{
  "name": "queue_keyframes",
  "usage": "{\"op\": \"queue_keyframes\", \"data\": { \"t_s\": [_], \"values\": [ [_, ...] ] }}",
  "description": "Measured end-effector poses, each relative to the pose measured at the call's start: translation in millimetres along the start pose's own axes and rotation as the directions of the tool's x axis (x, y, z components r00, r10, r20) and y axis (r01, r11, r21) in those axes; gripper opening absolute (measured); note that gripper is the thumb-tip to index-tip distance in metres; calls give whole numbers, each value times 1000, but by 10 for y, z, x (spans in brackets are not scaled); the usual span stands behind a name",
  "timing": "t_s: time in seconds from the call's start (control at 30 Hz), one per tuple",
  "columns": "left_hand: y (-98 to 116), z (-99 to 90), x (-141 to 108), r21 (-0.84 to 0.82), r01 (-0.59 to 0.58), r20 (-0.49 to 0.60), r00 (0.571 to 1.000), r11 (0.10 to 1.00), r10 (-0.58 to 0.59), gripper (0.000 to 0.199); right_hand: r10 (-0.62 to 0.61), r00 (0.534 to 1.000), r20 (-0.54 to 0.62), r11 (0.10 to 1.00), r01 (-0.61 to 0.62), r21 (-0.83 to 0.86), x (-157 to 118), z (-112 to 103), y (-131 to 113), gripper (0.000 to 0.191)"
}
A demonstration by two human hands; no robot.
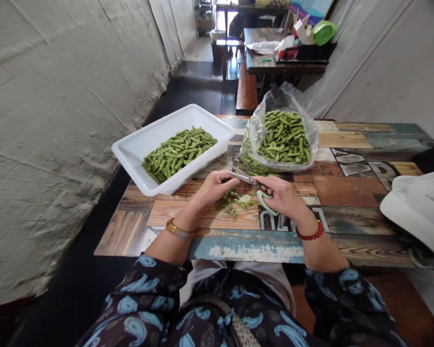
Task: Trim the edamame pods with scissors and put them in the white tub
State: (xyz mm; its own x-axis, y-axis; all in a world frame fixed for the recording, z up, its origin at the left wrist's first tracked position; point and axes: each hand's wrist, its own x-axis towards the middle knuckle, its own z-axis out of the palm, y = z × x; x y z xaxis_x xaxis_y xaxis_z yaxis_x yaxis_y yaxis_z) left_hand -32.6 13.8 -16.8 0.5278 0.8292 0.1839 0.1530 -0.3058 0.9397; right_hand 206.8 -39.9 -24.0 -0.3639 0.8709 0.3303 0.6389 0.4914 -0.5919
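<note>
My right hand (280,193) is closed around the pale green handles of a pair of scissors (268,203), whose metal blades point left toward my other hand. My left hand (217,187) is closed in a pinch at the blade tips; a green pod seems to be in its fingers, mostly hidden. Below both hands, several loose pods and trimmings (235,202) lie on the table. Green soybean pods (181,152) are heaped in a white plastic tub (130,144) beyond my left hand. A clear plastic bag (251,130) full of more pods (284,137) stands beyond my right hand.
The patchwork wood-pattern table (246,246) extends to both sides. A white cap (419,207) rests at its right end. Behind stand a wooden bench (246,89) and another table (260,67) with a black tray (305,54) and a green bowl (324,33). A white wall (75,72) runs along the left.
</note>
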Motion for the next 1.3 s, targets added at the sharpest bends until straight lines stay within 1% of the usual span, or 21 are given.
{"op": "queue_keyframes", "data": {
  "t_s": [0.13, 0.27, 0.5, 0.7, 0.77, 0.83, 0.93, 1.0, 1.07, 1.13, 1.2, 1.3],
  "values": [
    [27, -13, 0, -45, 30, 13, 999, 999, -30, 30, -4, 1000, -1, 1000, 4, 5, 1, -9, 1, 52],
    [45, -32, -5, -80, 36, 45, 998, 996, -33, 29, -15, 1000, -2, 1000, 15, 19, 2, -9, -22, 52],
    [48, -56, -19, -125, 63, 95, 994, 990, -51, 30, -33, 999, 12, 999, 33, 41, 12, -7, -54, 46],
    [44, -58, -27, -110, 119, 75, 991, 987, -111, 33, -45, 999, 29, 999, 45, -9, 2, -7, -22, 43],
    [49, -49, -25, -109, 136, 72, 989, 985, -128, 32, -41, 999, 18, 999, 41, -5, -7, 4, -5, 42],
    [55, -29, -22, -142, 157, 54, 987, 977, -151, 31, -28, 1000, -4, 1000, 28, 1, -13, 24, 14, 43],
    [61, 13, -17, -315, 203, -26, 975, 927, -222, 27, 18, 997, -70, 1000, -19, -11, -10, 59, 45, 43],
    [62, 35, -12, -459, 226, -70, 955, 859, -288, 27, 46, 990, -131, 999, -49, -20, -1, 73, 58, 42],
    [60, 43, -5, -566, 225, -82, 942, 793, -325, 29, 54, 984, -169, 998, -59, -29, 9, 76, 58, 41],
    [58, 39, 4, -642, 207, -80, 940, 738, -333, 31, 50, 985, -166, 998, -57, -38, 15, 70, 46, 44],
    [55, 28, 12, -700, 185, -77, 941, 690, -330, 32, 49, 990, -130, 998, -54, -35, 17, 64, 29, 49],
    [49, 19, 20, -743, 167, -75, 941, 647, -329, 34, 50, 995, -81, 999, -52, -17, 15, 67, 10, 54]
  ]
}}
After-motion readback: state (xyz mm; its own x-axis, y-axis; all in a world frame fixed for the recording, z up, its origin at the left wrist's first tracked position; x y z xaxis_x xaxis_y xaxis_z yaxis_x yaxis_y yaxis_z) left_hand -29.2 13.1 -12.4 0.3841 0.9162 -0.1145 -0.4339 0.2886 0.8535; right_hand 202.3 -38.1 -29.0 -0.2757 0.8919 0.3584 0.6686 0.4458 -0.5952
